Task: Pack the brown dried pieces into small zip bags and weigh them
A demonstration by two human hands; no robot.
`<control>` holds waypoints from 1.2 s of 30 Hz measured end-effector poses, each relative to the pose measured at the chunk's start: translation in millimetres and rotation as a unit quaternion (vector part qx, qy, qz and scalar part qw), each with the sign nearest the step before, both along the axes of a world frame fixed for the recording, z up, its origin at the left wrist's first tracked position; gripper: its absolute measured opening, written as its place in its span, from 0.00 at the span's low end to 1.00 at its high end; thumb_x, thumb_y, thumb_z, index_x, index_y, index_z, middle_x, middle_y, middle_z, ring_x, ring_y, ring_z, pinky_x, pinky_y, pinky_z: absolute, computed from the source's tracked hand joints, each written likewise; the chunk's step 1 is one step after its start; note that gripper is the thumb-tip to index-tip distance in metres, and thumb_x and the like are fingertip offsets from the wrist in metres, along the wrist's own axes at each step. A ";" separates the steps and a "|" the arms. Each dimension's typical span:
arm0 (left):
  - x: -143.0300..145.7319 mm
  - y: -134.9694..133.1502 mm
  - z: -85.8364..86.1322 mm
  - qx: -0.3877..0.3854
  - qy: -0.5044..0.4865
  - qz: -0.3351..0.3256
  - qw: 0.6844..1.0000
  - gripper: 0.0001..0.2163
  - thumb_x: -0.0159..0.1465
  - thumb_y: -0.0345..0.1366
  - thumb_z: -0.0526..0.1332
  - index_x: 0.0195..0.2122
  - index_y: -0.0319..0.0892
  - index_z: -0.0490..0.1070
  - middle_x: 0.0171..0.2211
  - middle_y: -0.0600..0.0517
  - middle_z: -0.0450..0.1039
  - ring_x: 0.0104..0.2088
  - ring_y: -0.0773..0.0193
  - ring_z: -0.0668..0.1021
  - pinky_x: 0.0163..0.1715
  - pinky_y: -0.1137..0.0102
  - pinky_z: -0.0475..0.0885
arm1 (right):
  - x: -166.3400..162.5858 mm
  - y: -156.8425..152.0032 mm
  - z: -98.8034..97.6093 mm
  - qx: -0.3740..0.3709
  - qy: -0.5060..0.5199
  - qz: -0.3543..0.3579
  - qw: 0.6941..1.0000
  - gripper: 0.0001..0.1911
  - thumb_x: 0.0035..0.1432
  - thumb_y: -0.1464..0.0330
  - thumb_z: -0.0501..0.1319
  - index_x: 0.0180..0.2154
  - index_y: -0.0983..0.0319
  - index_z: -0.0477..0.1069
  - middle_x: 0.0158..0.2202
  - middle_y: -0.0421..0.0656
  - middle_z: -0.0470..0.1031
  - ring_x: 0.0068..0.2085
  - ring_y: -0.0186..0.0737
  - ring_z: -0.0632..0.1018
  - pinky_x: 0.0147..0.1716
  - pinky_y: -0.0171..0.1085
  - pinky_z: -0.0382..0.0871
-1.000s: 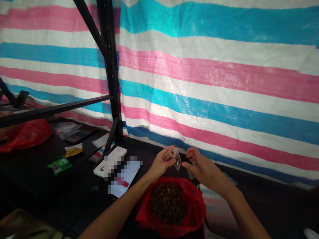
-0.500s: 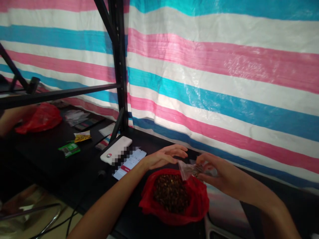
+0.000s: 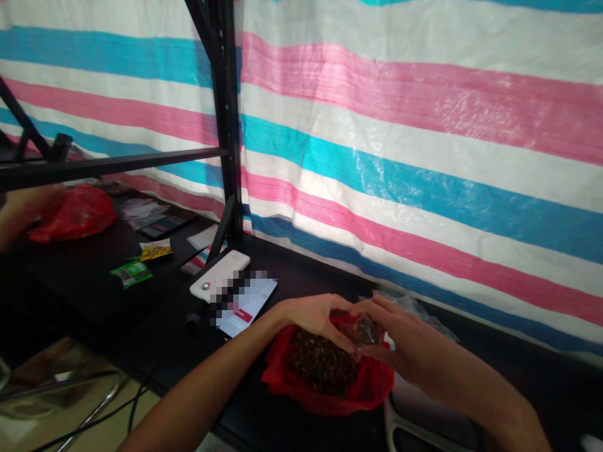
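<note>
A red plastic bag (image 3: 372, 389) full of dark brown bits (image 3: 320, 364) sits open on the black table in front of me. Just above its far rim both hands meet around a small clear plastic pouch (image 3: 362, 328) that holds some of the brown bits. My left hand (image 3: 313, 317) pinches the pouch from the left, fingers curled. My right hand (image 3: 393, 342) grips it from the right, fingers closed over it.
A white power bank (image 3: 219, 282) and a phone (image 3: 247, 304) lie left of the red bag. Small packets (image 3: 132, 273) and another red bag (image 3: 73, 213) lie further left, beside a person's arm. A black rack post (image 3: 226, 119) stands before the striped tarp. Clear pouches (image 3: 414, 307) lie behind my hands.
Both hands came down with the clear pouch to the red bag's rim. The left hand, open half a second ago, has closed on the pouch beside the right hand.
</note>
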State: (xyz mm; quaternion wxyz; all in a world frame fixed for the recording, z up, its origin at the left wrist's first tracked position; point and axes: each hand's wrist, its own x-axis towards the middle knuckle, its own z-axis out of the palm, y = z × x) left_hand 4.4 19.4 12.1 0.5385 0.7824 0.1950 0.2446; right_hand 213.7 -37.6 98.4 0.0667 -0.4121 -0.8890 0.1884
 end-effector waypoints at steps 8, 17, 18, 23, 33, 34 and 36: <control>10.9 -4.3 -11.1 0.051 0.017 -0.025 0.998 0.19 0.52 0.34 0.74 0.45 0.43 0.78 0.43 0.51 0.79 0.43 0.57 0.79 0.46 0.66 0.74 | -4.5 1.5 2.5 0.000 0.014 0.025 1.000 0.27 0.65 0.73 0.57 0.62 0.50 0.65 0.58 0.45 0.74 0.57 0.47 0.77 0.55 0.43 0.71; 8.7 -5.4 -7.5 0.056 0.032 -0.053 0.996 0.19 0.53 0.31 0.71 0.46 0.43 0.77 0.42 0.53 0.78 0.43 0.57 0.79 0.48 0.65 0.74 | -4.4 -1.4 8.8 -0.015 0.033 0.016 0.999 0.21 0.70 0.64 0.56 0.63 0.48 0.66 0.57 0.43 0.75 0.53 0.46 0.79 0.52 0.41 0.74; 8.5 -5.4 -7.3 0.059 0.034 -0.053 0.996 0.19 0.52 0.32 0.72 0.47 0.43 0.77 0.42 0.53 0.78 0.43 0.56 0.79 0.48 0.64 0.74 | -5.8 -2.6 10.8 -0.020 0.035 0.016 0.999 0.20 0.71 0.63 0.55 0.62 0.47 0.67 0.56 0.43 0.76 0.52 0.45 0.79 0.51 0.41 0.74; 6.6 -4.7 -5.7 0.059 0.025 -0.057 0.996 0.19 0.52 0.35 0.74 0.45 0.45 0.78 0.45 0.53 0.79 0.45 0.56 0.80 0.50 0.65 0.74 | -9.8 -6.7 17.8 -0.025 0.020 0.011 0.999 0.20 0.72 0.60 0.54 0.62 0.47 0.67 0.55 0.44 0.76 0.52 0.46 0.79 0.52 0.42 0.73; 5.0 -4.4 -2.6 0.013 0.017 -0.043 0.999 0.17 0.50 0.35 0.75 0.41 0.43 0.78 0.41 0.53 0.80 0.43 0.57 0.80 0.47 0.65 0.74 | -10.4 -5.2 17.5 0.001 0.040 0.007 0.999 0.21 0.72 0.58 0.53 0.63 0.48 0.67 0.56 0.44 0.76 0.53 0.47 0.78 0.53 0.45 0.73; 5.9 -3.9 -4.2 0.019 0.014 -0.050 0.998 0.15 0.51 0.34 0.74 0.40 0.43 0.79 0.40 0.52 0.80 0.42 0.57 0.79 0.47 0.65 0.74 | -9.8 -5.4 16.4 0.006 0.043 0.000 0.999 0.21 0.72 0.58 0.53 0.63 0.48 0.66 0.57 0.45 0.75 0.52 0.47 0.78 0.53 0.46 0.73; 7.1 -3.3 -6.4 0.032 0.011 -0.057 0.998 0.12 0.51 0.33 0.73 0.38 0.43 0.79 0.39 0.52 0.79 0.41 0.57 0.79 0.46 0.66 0.75 | -8.7 -5.6 14.4 0.015 0.051 -0.009 0.999 0.21 0.72 0.58 0.53 0.64 0.48 0.66 0.59 0.46 0.73 0.53 0.47 0.78 0.53 0.47 0.73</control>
